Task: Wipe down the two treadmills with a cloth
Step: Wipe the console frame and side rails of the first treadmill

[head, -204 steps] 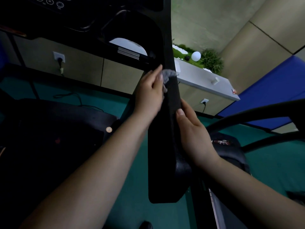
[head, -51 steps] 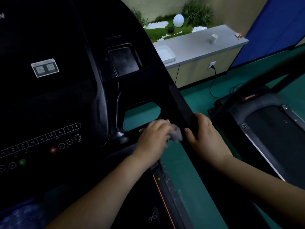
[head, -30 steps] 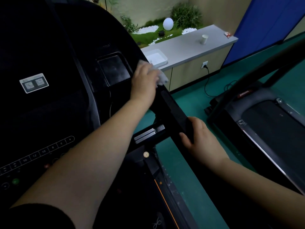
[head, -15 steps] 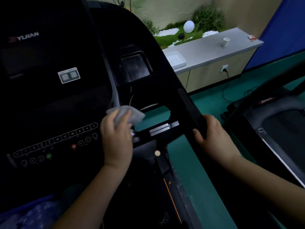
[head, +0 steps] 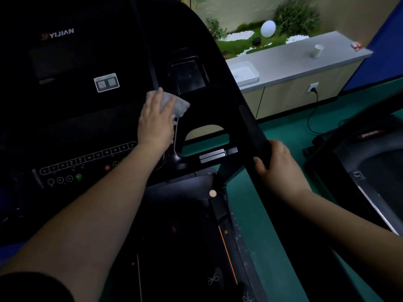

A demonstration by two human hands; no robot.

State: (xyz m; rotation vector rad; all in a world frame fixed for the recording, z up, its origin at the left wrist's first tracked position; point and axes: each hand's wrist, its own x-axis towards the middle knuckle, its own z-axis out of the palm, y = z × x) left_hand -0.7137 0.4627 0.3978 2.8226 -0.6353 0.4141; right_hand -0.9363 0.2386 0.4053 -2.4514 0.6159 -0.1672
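The left hand [head: 156, 120] has carried the cloth [head: 174, 104] up from the near edge of the console [head: 87, 118], by the button row, to the panel just below the recessed tray [head: 188, 76]. Half a second ago it sat lower and further left. Its fingers [head: 159, 99] now lie straight and flat on the cloth, pressing it against the black surface; the cloth's right corner sticks out past the hand. The right hand [head: 278, 168] has not moved: its fingers stay wrapped round the right handrail [head: 254, 129], steadying the person. The strokes are ranging over the console's right side, so the wipe of this treadmill seems well under way. The second treadmill [head: 370, 162], at the right, looks still to be done.
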